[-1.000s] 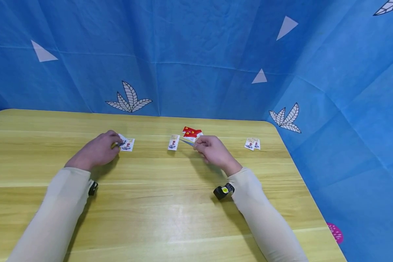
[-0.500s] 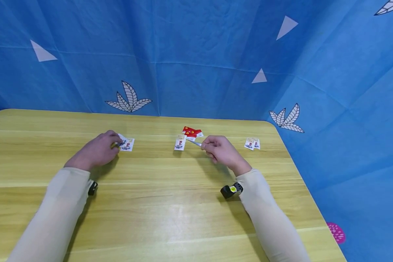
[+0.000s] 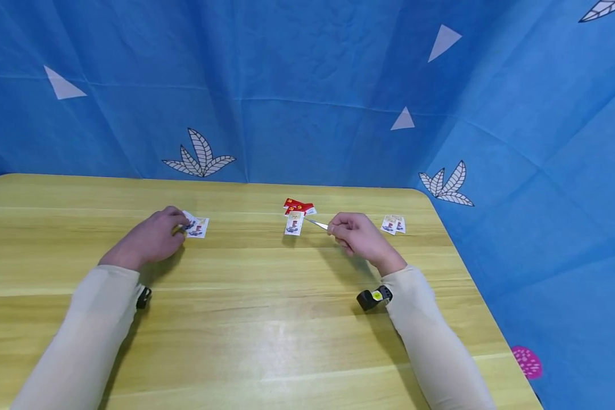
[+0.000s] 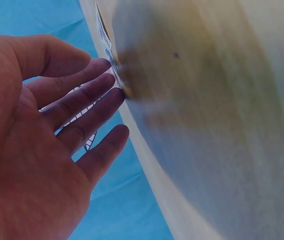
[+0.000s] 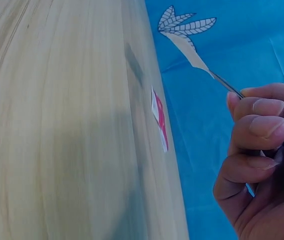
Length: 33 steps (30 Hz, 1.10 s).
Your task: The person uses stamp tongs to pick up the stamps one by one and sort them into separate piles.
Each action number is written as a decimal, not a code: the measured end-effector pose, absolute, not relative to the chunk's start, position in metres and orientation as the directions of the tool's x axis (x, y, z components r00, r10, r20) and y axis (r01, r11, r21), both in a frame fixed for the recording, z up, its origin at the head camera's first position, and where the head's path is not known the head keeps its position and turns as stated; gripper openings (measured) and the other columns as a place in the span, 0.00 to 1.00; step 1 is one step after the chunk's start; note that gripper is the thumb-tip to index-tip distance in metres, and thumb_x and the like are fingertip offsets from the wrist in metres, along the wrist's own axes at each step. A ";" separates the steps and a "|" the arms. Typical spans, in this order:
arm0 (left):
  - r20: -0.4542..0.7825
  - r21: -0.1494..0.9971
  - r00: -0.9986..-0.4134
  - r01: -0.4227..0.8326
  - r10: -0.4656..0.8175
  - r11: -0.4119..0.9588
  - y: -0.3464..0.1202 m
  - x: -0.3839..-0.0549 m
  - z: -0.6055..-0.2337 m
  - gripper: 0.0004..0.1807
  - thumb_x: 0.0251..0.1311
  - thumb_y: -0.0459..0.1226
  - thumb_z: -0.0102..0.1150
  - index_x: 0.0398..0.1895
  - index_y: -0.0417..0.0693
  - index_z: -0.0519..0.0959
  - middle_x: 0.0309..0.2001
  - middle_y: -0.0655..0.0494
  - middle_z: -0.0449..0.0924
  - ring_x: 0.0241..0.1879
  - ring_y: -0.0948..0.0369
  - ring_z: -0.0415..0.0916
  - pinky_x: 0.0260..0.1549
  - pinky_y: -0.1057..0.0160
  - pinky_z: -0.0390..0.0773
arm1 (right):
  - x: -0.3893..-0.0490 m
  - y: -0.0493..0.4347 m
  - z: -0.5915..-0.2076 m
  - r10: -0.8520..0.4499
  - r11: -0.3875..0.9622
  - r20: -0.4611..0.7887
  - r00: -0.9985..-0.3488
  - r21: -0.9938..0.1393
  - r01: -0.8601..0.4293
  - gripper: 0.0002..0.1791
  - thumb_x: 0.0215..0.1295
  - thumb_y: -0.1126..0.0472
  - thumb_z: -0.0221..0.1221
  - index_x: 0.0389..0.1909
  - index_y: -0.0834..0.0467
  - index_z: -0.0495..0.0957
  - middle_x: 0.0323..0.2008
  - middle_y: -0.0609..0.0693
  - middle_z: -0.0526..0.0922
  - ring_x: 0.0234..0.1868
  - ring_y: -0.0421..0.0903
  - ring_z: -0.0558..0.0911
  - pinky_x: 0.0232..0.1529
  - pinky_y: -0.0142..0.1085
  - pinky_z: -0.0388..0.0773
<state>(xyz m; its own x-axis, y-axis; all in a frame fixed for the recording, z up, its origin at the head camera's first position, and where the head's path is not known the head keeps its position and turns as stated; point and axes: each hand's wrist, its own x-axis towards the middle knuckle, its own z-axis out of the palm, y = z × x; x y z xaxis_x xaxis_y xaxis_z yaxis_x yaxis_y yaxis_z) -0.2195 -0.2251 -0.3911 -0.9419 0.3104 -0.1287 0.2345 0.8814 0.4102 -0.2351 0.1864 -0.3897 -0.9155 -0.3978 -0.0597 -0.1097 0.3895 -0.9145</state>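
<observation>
In the head view my right hand (image 3: 356, 238) pinches a pair of metal tweezers (image 3: 318, 224). From the tweezers' tip hangs a small white printed stamp (image 3: 294, 224), held above the table with its shadow beneath. The right wrist view shows that stamp (image 5: 189, 51) edge-on, lifted clear of the wood at the end of the tweezers (image 5: 225, 83). On the left, my left hand (image 3: 156, 238) touches two overlapping stamps (image 3: 199, 228) with its fingertips; in the left wrist view its fingers (image 4: 89, 117) are loosely extended to the stamps' edge.
Several red stamps (image 3: 298, 206) with yellow emblems lie overlapped behind the hanging stamp. Two more printed stamps (image 3: 393, 224) lie at the right. The wooden table (image 3: 256, 319) ends at a blue patterned cloth (image 3: 312, 85) behind and to the right.
My right hand has moved right with the tweezers and the stamp, which now hangs in front of the red stamps. My left hand stays in place.
</observation>
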 end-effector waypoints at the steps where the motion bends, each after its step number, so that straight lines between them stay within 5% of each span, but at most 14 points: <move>1: -0.129 0.408 -0.942 0.235 0.311 0.882 -0.225 -0.219 -0.391 0.22 0.68 0.32 0.48 0.60 0.25 0.71 0.63 0.29 0.61 0.63 0.32 0.58 0.61 0.34 0.58 | -0.235 0.188 -0.390 -0.400 0.393 -0.061 -0.915 -0.913 -0.111 0.13 0.73 0.66 0.49 0.44 0.74 0.75 0.17 0.51 0.66 0.14 0.47 0.64 0.17 0.37 0.66; 33: -0.148 0.434 -0.943 0.210 0.299 0.876 -0.225 -0.218 -0.388 0.22 0.68 0.33 0.48 0.60 0.25 0.71 0.64 0.29 0.60 0.63 0.32 0.58 0.61 0.34 0.59 | -0.231 0.230 -0.387 -0.363 0.430 -0.083 -0.928 -0.899 -0.088 0.13 0.74 0.66 0.48 0.43 0.74 0.74 0.18 0.53 0.66 0.14 0.43 0.64 0.16 0.38 0.65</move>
<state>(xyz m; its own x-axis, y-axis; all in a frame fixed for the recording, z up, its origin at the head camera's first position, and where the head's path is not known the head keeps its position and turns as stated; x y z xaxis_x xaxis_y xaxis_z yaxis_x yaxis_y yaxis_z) -0.2184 -0.2251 -0.3880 -0.9427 0.2993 -0.1477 0.2103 0.8763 0.4335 -0.2312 0.2302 -0.3874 -0.9281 -0.3630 -0.0826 -0.0880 0.4296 -0.8987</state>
